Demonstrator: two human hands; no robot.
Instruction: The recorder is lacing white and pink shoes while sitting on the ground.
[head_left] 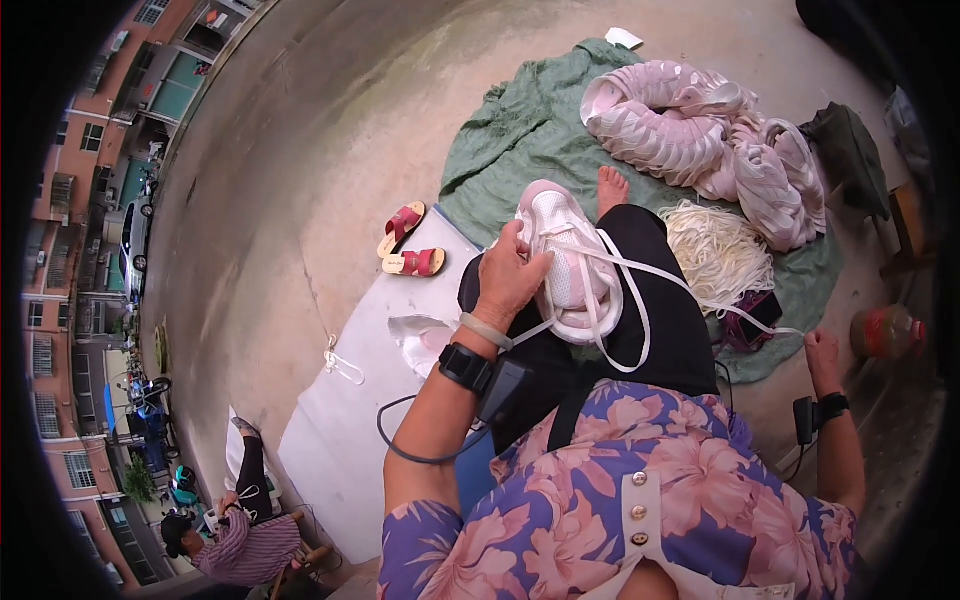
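Observation:
A white and pale-pink shoe upper (572, 275) rests on my black-trousered lap, with white lace strung partly through it. My left hand (513, 270) is closed on its left edge, fingers curled onto the mesh. Far out to the right, my right hand (822, 352) is closed in a fist around the end of a white shoelace (680, 283). That lace stretches from the shoe upper across my thigh to the fist. Another length of lace loops down over my lap.
A green cloth (510, 140) bears a long stack of pink-white uppers (660, 120), a heap of laces (715, 245) and a dark red box-like thing (750, 320). Left lie a white sheet (345, 440) and red sandals (413, 262). A jug (885, 335) stands right. Another person (245, 545) sits lower left.

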